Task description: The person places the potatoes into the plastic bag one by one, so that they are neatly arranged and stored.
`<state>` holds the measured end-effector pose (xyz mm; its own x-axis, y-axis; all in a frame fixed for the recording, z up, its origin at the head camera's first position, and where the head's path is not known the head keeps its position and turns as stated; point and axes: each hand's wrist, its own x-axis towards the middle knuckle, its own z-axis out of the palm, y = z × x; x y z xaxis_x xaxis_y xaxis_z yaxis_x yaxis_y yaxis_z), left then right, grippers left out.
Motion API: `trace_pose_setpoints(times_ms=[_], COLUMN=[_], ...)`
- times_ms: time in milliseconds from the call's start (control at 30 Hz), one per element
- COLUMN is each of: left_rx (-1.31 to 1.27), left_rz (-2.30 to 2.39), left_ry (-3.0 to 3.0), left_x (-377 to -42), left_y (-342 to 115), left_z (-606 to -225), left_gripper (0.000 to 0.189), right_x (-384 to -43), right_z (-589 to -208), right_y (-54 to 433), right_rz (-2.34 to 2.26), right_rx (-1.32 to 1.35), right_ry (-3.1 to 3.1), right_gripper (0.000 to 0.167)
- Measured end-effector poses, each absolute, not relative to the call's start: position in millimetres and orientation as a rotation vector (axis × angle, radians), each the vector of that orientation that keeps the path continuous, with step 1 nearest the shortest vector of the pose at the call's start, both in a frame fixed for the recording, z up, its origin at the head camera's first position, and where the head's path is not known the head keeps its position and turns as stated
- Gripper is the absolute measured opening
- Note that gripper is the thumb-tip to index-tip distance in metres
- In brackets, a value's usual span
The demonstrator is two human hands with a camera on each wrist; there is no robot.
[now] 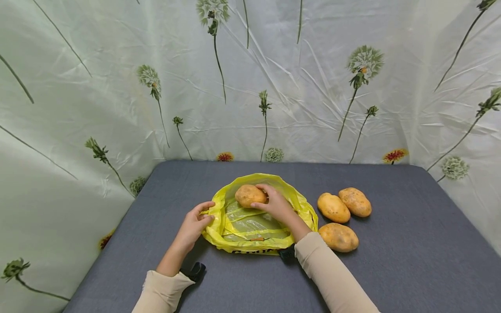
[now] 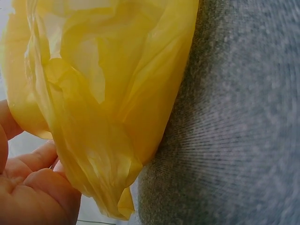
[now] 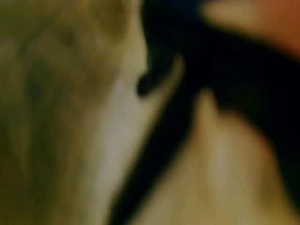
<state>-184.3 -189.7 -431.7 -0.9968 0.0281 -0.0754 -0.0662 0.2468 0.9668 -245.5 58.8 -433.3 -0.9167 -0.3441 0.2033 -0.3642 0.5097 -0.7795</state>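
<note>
A yellow plastic bag (image 1: 217, 191) lies with its mouth spread wide in the middle of the table. At its left edge my left hand (image 1: 189, 228) pinches the rim between thumb and fingers. In the left wrist view, folds of the bag (image 2: 112, 117) hang beside that hand (image 2: 40, 192). My right hand (image 1: 278, 206) reaches over the bag's right side and grips a potato (image 1: 246, 195) within the opening, near the far wall. The right wrist view is dark and blurred, so the potato cannot be made out there.
Three potatoes lie right of the bag: one close to it (image 1: 332, 208), one behind (image 1: 355, 202) and one nearer me (image 1: 339, 238), beside my right sleeve (image 1: 332, 274). A grey cloth covers the table (image 1: 411, 243). A flower-printed curtain (image 1: 313, 87) surrounds its back and sides.
</note>
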Motion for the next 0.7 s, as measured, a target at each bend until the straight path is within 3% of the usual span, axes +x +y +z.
trace_pose_setpoints(times_ms=[700], left_rx=[-0.016], left_rz=[1.872], left_ry=[2.429], left_x=[-184], left_y=[-190], left_z=[-433], left_gripper=[0.041], right_x=[-242], right_z=[-439], right_y=[48], right_rz=[1.427], right_rx=[0.582], right_ry=[-2.695], right_gripper=[0.059])
